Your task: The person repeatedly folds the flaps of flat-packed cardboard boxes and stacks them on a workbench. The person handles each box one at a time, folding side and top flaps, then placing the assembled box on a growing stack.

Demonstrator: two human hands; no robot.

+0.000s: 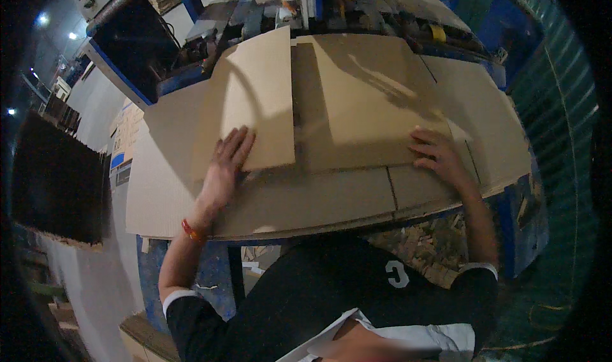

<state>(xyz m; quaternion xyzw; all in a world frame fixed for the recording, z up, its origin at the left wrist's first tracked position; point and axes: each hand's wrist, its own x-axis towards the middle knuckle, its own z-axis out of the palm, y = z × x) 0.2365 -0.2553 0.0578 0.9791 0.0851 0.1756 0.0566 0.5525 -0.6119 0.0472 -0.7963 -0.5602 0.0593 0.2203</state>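
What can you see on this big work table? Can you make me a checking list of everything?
Surface: a work table almost wholly covered by flat brown cardboard sheets.
Job's things: a left cardboard flap and a right cardboard flap, folded in over a larger cardboard sheet.
Clutter: cardboard scraps on the floor under the table edge.
Hands: the left hand lies flat, fingers spread, on the left flap's near edge; the right hand presses on the right flap's near corner. Neither grips anything.
Cables: a dark cable hangs by the machine at the back left.
Surroundings: blue machinery behind the table, a dark board on the left.
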